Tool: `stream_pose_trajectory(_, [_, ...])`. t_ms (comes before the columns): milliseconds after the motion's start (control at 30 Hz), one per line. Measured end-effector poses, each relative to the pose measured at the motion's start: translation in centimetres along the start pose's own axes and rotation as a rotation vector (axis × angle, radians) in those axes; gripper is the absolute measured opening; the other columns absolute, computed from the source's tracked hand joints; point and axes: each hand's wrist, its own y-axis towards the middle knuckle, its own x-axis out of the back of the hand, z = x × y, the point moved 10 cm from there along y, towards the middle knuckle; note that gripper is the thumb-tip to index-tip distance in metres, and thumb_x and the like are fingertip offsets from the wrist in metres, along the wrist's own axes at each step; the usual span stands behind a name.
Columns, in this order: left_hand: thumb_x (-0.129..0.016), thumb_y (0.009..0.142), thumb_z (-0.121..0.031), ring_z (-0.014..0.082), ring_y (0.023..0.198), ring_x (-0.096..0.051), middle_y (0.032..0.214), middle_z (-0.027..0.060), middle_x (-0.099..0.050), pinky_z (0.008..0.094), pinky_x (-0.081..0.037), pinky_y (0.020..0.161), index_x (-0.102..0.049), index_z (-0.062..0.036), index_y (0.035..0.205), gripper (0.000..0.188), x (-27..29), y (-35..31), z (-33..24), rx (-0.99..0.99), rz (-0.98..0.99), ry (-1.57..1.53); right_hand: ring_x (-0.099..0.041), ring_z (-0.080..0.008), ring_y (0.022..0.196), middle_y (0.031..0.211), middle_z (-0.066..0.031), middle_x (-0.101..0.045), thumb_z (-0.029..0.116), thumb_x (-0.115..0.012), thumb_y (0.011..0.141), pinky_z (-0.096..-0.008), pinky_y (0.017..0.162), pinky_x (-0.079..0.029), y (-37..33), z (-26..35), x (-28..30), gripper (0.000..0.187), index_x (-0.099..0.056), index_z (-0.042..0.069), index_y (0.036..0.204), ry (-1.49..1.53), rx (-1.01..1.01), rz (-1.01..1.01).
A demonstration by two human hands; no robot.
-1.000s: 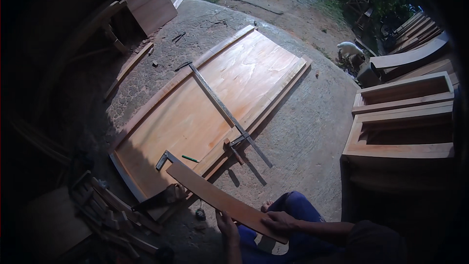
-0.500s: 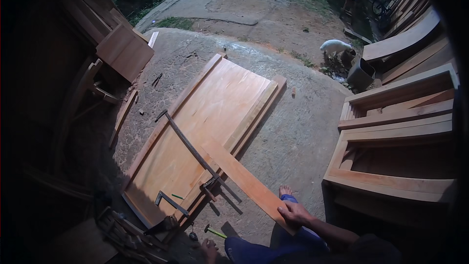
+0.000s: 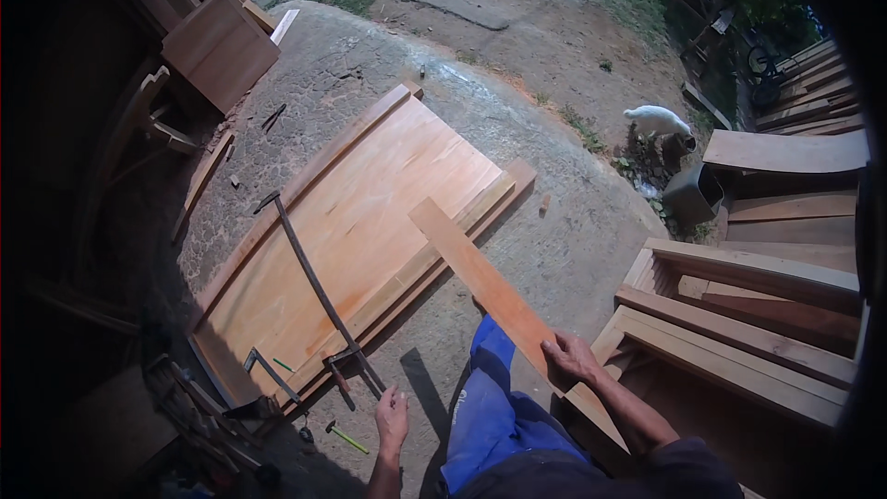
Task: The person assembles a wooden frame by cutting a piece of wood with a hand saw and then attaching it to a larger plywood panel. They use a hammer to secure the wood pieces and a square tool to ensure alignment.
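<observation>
My right hand [image 3: 575, 359] grips the near end of a long flat wooden board [image 3: 506, 300], thumb on top. The board's far end reaches over the edge of a wide wooden panel [image 3: 388, 194] with thicker side rails, lying on the ground. Across that panel runs a dark metal bar clamp [image 3: 316, 279], its screw end by the near rail. My left hand [image 3: 392, 418] is at the clamp bar's near tip, fingers curled and seemingly closed round it; the hand partly hides the tip.
A try square [image 3: 273, 377] and a green pencil [image 3: 285, 365] lie on the panel's near corner. A green-handled hammer [image 3: 349, 437] is on the ground. Wooden frames [image 3: 739, 323] stand at right. Beyond them are a grey bin [image 3: 693, 194] and a white animal [image 3: 658, 120].
My left hand has come up from the lower edge to the clamp bar's tip. The board, still in my right hand, has shifted right and turned steeper. My view has turned right.
</observation>
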Motion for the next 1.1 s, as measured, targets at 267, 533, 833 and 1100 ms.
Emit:
stream_pose_trajectory(267, [-0.063,0.097,-0.023,0.0232,0.091,-0.070,0.100,0.0153,-0.072,0.0360,-0.054,0.084,-0.063,-0.0015,0.133,0.042,-17.0,20.1,-14.4,-0.116,-0.012,0.174,-0.069,-0.0371,0.113,0.122,-0.0209,-0.070,0.038,-0.059,0.099,-0.0441,0.095,-0.053,29.6,1.7,5.7,0.052,-0.053,0.017,0.146,-0.032,0.178,-0.038])
stream_pose_trajectory(533, [-0.068,0.093,-0.030,0.0357,0.115,-0.063,0.122,0.0206,-0.066,0.0435,-0.049,0.100,-0.061,-0.0024,0.134,0.050,-39.7,42.5,-22.3,-0.529,0.068,0.354,-0.069,-0.0343,0.113,0.123,-0.0207,-0.070,0.033,-0.060,0.100,-0.0400,0.095,-0.053,58.6,2.1,7.6,0.052,-0.053,0.008,0.145,0.006,0.333,-0.105])
stream_pose_trajectory(833, [-0.062,0.094,-0.057,0.0382,0.130,-0.052,0.138,0.0230,-0.056,0.0470,-0.041,0.110,-0.051,0.0003,0.143,0.076,-49.5,59.3,-19.3,-0.676,-0.265,0.312,-0.071,-0.0270,0.102,0.113,-0.0181,-0.074,0.030,-0.057,0.102,-0.0386,0.089,-0.052,76.4,2.0,4.1,0.039,-0.063,0.007,0.132,0.193,0.521,-0.032])
stream_pose_trajectory(1100, [-0.061,0.090,-0.066,0.0394,0.135,-0.052,0.150,0.0262,-0.047,0.0466,-0.042,0.111,-0.029,-0.0035,0.158,0.098,-52.7,61.9,-20.4,-0.672,-0.146,0.264,-0.071,-0.0340,0.103,0.112,-0.0201,-0.073,0.030,-0.056,0.101,-0.0430,0.089,-0.052,82.5,-0.2,2.6,0.036,-0.065,0.009,0.129,0.180,0.562,-0.051])
